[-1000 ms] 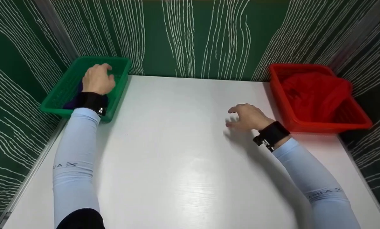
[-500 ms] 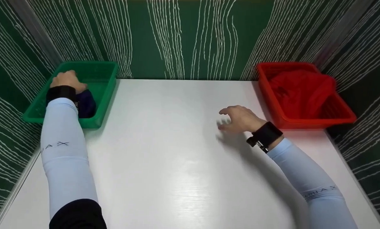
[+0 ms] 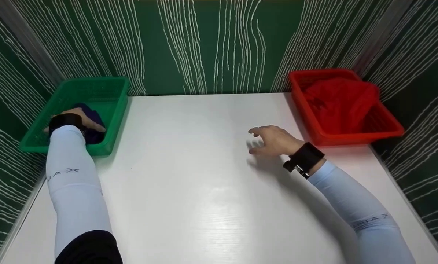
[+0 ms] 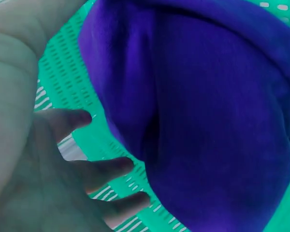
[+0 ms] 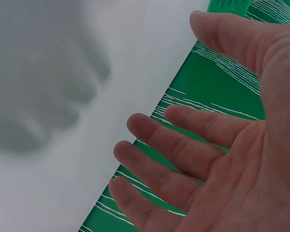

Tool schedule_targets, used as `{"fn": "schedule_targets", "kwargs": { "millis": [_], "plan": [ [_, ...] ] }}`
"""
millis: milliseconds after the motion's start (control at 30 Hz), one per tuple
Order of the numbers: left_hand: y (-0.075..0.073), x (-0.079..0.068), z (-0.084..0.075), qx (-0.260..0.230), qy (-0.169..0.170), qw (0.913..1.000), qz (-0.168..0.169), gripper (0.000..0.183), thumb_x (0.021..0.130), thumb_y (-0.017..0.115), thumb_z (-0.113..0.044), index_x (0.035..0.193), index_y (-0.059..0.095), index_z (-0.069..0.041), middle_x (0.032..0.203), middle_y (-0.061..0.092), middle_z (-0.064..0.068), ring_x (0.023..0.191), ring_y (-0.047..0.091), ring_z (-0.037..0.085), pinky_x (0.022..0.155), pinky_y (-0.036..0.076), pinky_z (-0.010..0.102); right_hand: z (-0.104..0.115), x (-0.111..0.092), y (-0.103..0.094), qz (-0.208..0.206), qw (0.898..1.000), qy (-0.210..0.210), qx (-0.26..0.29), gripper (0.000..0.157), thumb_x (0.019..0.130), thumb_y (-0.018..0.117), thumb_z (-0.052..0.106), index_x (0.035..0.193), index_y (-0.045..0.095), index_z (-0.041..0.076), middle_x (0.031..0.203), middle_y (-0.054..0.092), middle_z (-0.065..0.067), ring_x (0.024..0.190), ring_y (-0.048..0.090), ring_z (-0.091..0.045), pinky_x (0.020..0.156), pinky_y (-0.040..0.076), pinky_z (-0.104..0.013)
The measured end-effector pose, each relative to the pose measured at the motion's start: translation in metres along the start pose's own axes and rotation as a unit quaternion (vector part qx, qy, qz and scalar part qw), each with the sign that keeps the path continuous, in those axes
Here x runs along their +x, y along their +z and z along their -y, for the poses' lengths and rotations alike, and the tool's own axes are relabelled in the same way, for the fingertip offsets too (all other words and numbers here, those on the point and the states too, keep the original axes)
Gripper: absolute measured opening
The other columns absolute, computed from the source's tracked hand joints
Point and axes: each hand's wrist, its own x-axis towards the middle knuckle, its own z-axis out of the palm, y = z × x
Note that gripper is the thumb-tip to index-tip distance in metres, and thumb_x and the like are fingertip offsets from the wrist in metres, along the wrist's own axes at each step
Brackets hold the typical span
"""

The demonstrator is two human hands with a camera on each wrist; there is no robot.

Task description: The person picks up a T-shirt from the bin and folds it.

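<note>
In the head view my left hand (image 3: 85, 119) is low inside the green basket (image 3: 119, 110) at the left, against a bunched purple cloth (image 3: 91, 113). The left wrist view shows its fingers (image 4: 108, 174) spread apart beside the purple fabric (image 4: 217, 111), not curled round it. The thumb tip is out of that view. My right hand (image 3: 277, 141) hovers over the white table with nothing in it, left of the red basket (image 3: 336, 139). Its fingers (image 5: 179, 150) are loosely bent and apart in the right wrist view.
A crumpled red cloth (image 3: 345, 104) lies in the red basket at the back right. Green panels (image 3: 233, 47) with white wavy lines stand behind and at both sides of the white table (image 3: 189, 154).
My left hand has moved left, then down into the green basket beside the purple cloth. The right hand keeps nearly the same pose. The head view has shifted, moving the baskets within the frame.
</note>
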Motion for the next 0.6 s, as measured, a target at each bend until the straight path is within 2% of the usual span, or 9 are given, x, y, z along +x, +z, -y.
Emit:
{"fn": "schedule_targets", "kwargs": {
  "millis": [133,233,400,533,600],
  "plan": [
    [-0.001,-0.005,-0.005,-0.024,-0.018,0.9990,0.033,0.146,0.073,0.079,-0.072,0.153,-0.004,0.017,0.146,0.010,0.052,0.131,0.016,0.075,0.096,0.022,0.087,0.000,-0.002,0.001,0.006,1.000,-0.004,-0.002,0.068,0.088,0.076,0.043,0.144,0.057,0.009,0.126,0.069,-0.013,0.113,0.062,-0.033,0.094,0.049,-0.052],
    [-0.003,-0.006,-0.005,-0.042,-0.025,0.9979,0.042,0.147,0.072,0.082,-0.069,0.154,-0.007,0.015,0.146,0.007,0.050,0.132,0.016,0.071,0.096,0.023,0.087,0.000,-0.005,0.001,0.009,1.000,-0.013,0.000,0.066,0.089,0.076,0.041,0.143,0.058,0.008,0.125,0.069,-0.014,0.111,0.063,-0.032,0.094,0.050,-0.051],
    [-0.004,0.001,-0.003,-0.020,0.013,0.9993,0.030,0.135,0.073,0.083,-0.066,0.152,0.010,0.017,0.142,0.019,0.046,0.125,0.028,0.060,0.101,0.036,0.076,0.002,-0.011,-0.001,0.008,1.000,-0.025,0.009,0.063,0.089,0.077,0.040,0.139,0.062,0.005,0.124,0.070,-0.014,0.113,0.064,-0.034,0.097,0.050,-0.051],
    [0.000,0.014,-0.002,-0.031,0.017,0.9994,-0.001,0.120,0.076,0.088,-0.046,0.149,0.017,0.017,0.138,0.025,0.040,0.118,0.032,0.052,0.103,0.039,0.067,0.002,-0.013,-0.001,0.003,0.999,-0.032,0.012,0.061,0.088,0.077,0.039,0.136,0.064,0.005,0.126,0.070,-0.013,0.116,0.064,-0.034,0.099,0.049,-0.051],
    [0.004,0.020,0.000,-0.031,0.026,0.9989,-0.022,0.097,0.081,0.084,-0.032,0.143,0.027,0.016,0.131,0.031,0.037,0.113,0.036,0.050,0.098,0.045,0.063,0.002,-0.013,-0.001,0.003,0.999,-0.036,0.013,0.060,0.088,0.077,0.040,0.136,0.064,0.005,0.127,0.070,-0.013,0.116,0.064,-0.034,0.099,0.049,-0.051]
  ]
}}
